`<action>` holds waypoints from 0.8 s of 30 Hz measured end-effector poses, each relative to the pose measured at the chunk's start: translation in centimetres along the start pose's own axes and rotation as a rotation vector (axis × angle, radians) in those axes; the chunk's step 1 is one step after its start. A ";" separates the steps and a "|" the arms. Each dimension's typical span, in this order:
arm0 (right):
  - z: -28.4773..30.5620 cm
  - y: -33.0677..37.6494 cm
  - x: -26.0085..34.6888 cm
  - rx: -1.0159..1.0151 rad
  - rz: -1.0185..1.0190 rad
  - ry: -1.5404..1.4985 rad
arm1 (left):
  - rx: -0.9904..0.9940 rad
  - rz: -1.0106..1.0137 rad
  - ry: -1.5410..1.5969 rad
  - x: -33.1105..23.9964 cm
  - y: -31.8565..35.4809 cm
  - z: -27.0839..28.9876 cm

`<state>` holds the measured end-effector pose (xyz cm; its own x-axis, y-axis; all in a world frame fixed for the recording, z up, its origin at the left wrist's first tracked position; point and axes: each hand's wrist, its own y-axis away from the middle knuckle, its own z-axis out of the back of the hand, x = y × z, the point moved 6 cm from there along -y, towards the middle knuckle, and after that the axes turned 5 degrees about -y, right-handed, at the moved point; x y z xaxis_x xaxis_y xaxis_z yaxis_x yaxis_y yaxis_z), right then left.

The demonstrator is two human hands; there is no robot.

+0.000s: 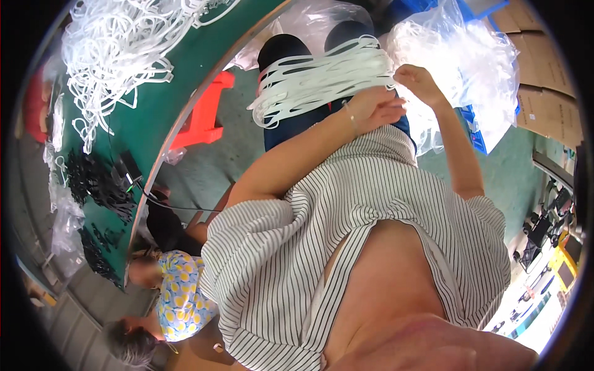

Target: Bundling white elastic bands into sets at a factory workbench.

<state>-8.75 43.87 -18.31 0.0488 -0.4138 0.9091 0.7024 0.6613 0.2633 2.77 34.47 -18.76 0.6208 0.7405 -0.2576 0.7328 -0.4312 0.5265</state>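
A bundle of white plastic loops [322,77] is shown draped across the lap. Its near edge is touched by the left hand [374,108], grip indiscernible. Its right end is pinched by the right hand [416,79].

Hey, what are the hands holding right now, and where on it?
The right hand pinches the bundle of white plastic loops at its right end, on the lap. The left hand rests against the bundle's lower edge; whether it grips cannot be told.

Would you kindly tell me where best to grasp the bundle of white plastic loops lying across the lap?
Probably around the narrow middle of the bundle of white plastic loops, from above: the strands run side by side there, while the left end fans out loosely. The right hand already touches its right end.
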 end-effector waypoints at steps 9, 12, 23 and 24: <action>3.1 -0.8 2.8 -0.201 0.163 0.353 | -0.533 -0.766 -1.074 -8.0 14.3 8.0; 6.4 -4.9 7.5 -0.375 0.381 0.259 | -0.783 -0.836 -0.844 -7.8 17.7 14.1; 18.3 -22.5 20.3 -0.886 0.583 0.394 | -0.851 -0.745 0.175 -4.8 19.2 23.7; 18.9 -23.8 20.9 -0.916 0.559 0.455 | -0.937 -0.722 0.074 -4.9 20.0 23.3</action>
<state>-37.88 31.33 0.55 0.6332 -0.5170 0.5760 0.7437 0.2005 -0.6377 20.87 10.16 -25.87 0.1074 0.6987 -0.7073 0.3976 0.6219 0.6746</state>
